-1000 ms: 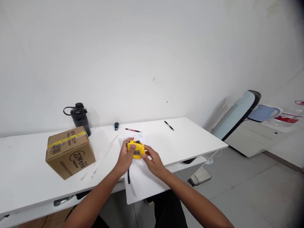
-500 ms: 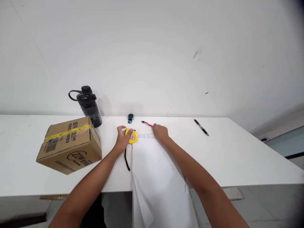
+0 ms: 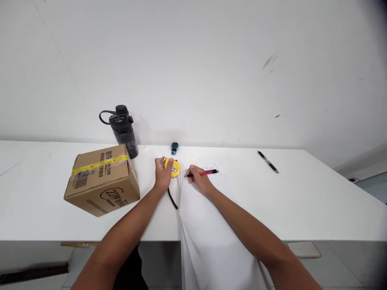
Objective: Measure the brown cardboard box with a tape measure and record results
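Note:
A yellow tape measure [image 3: 174, 168] lies on the white table [image 3: 302, 201], and my left hand [image 3: 162, 174] is closed over its left side; its black strap [image 3: 172, 198] trails toward me. My right hand [image 3: 198, 179] grips a red pen [image 3: 206, 172], its tip pointing left toward the tape measure. Both hands rest at the far end of a long white sheet [image 3: 208, 225] that hangs over the table's front edge.
A taped cardboard box [image 3: 102, 180] stands at the left, with a dark water bottle [image 3: 123, 131] behind it by the wall. A small blue gadget [image 3: 174, 147] sits at the back. A black pen [image 3: 267, 161] lies at the right.
My view swung left and squared up to the table. The tape measure went from both hands down onto the table. My right hand reached for the red pen and now holds it.

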Motion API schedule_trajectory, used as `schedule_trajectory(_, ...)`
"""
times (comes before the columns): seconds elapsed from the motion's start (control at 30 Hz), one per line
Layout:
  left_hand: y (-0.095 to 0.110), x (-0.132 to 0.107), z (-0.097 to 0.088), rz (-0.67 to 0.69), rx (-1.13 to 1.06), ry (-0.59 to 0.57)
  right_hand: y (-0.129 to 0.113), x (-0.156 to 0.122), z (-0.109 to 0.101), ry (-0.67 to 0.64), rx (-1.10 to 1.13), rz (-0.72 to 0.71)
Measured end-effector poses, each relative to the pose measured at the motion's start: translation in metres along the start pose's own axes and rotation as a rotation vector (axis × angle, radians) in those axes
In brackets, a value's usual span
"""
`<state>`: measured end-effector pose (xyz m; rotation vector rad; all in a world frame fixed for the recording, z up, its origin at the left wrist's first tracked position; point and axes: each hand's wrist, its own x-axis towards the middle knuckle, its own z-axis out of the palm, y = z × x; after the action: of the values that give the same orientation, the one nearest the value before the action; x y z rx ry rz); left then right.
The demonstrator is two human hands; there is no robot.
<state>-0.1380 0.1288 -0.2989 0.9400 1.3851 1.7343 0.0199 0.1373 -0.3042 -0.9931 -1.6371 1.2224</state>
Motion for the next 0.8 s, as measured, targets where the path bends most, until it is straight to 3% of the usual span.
schedule_trajectory(0.13,-0.0062,0.0024,0.0008,0.035,-0.032,-0.013,-0.0037,0.0028,-0.0011,0.048,-0.202,0.047)
schedule_trajectory(0.23,-0.0084,0.0033,0.0013,0.058,-0.021,-0.041,-0.0054,0.0021,-0.0008,0.005,-0.255,0.021)
schedule_trajectory(0.8,-0.0079,0.0031,0.0001,0.084,0.191,-0.094,-0.0042,0.0003,0.0001,-0.065,-0.264,0.044)
